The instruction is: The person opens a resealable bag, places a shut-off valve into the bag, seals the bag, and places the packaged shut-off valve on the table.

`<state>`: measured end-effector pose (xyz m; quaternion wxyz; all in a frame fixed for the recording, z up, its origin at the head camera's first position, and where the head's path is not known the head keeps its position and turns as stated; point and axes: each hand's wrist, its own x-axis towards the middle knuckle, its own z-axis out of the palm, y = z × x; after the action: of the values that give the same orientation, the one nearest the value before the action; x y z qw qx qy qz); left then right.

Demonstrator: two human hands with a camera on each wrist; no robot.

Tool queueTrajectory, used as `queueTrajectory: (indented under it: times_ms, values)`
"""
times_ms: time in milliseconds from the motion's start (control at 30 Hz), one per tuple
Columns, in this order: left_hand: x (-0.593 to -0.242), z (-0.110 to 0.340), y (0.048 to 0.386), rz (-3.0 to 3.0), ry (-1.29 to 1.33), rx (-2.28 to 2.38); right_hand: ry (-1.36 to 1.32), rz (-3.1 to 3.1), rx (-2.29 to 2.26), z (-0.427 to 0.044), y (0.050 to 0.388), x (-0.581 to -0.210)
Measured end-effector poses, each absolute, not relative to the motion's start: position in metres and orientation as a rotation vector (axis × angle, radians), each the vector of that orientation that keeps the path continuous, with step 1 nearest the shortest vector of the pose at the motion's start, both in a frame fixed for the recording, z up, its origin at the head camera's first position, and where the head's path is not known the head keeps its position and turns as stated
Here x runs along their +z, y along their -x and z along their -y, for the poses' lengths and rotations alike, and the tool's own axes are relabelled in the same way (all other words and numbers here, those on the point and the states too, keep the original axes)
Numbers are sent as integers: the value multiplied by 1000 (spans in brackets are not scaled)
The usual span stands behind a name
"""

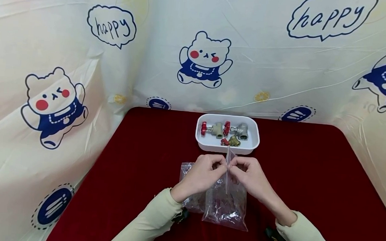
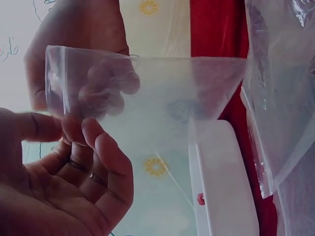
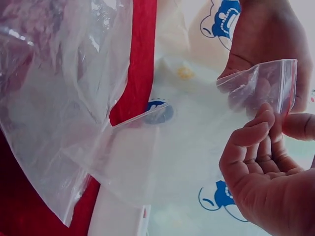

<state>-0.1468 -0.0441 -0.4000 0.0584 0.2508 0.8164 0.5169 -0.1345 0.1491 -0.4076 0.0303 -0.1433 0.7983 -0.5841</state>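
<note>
A clear zip-lock bag (image 2: pixel 162 83) is held upright, edge-on in the head view, above the middle of the table. My left hand (image 1: pixel 206 173) pinches it near its zip strip between thumb and fingers. From the other side, my right hand (image 1: pixel 250 177) pinches the same top part, its fingertips close to those of the left. The wrist views show the bag flat and see-through, with nothing visible inside. Below the hands lies a clear plastic bag (image 1: pixel 225 211), and another clear bag (image 1: pixel 191 205) lies partly under the left forearm.
Just beyond the hands stands a white tray (image 1: pixel 208 147). It holds a beige valve (image 1: pixel 217 130), a grey metal valve (image 1: pixel 242 131) and a smaller brass valve (image 1: pixel 234 141), all with red handles. A dark red cloth (image 1: pixel 137 161) covers the table; a printed curtain hangs behind.
</note>
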Motion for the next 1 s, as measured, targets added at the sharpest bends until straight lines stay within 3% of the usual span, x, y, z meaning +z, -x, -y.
queueTrajectory:
  times_ms: [367,1000]
  values:
    - [-399,44,149,-2504,-751,1524,547,-2466,-1722,-149,135,-410]
    - [-401,42,148,-2605,-735,1414,454,-2515,-1681,-151,131,-412]
